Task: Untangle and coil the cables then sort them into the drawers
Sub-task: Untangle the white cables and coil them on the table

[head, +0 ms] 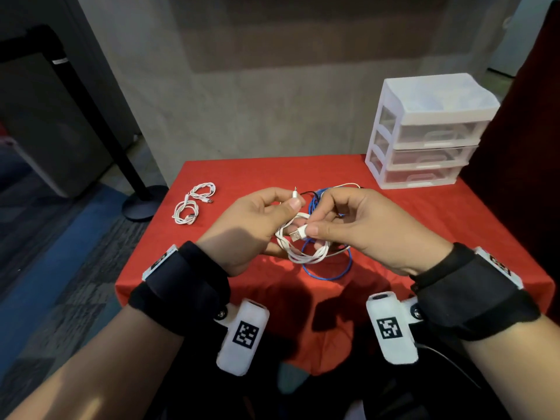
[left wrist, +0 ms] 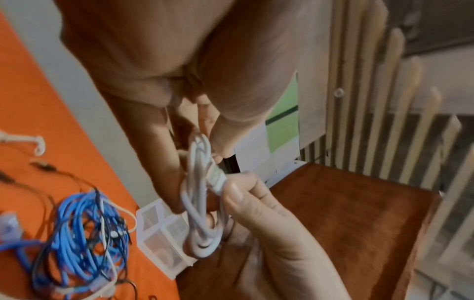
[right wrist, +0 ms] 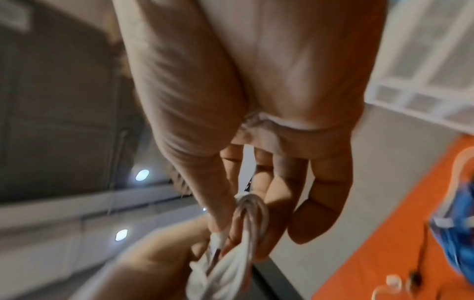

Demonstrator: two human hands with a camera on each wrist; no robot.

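Hands working above red-clothed table [head: 394,213]: left hand [head: 251,228] is pinching small plug end and cradling loops of coiled white USB cable [head: 303,250]; right hand [head: 357,228] is pinching its USB-A plug. Blue-and-black cable tangle [left wrist: 84,233] is lying underneath; white plastic three-drawer unit [head: 424,131] is sitting back right.

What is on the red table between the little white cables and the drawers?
In the head view, the hands holding a white cable, and behind them a tangle of blue cable, lie between the coiled cables and the drawers.
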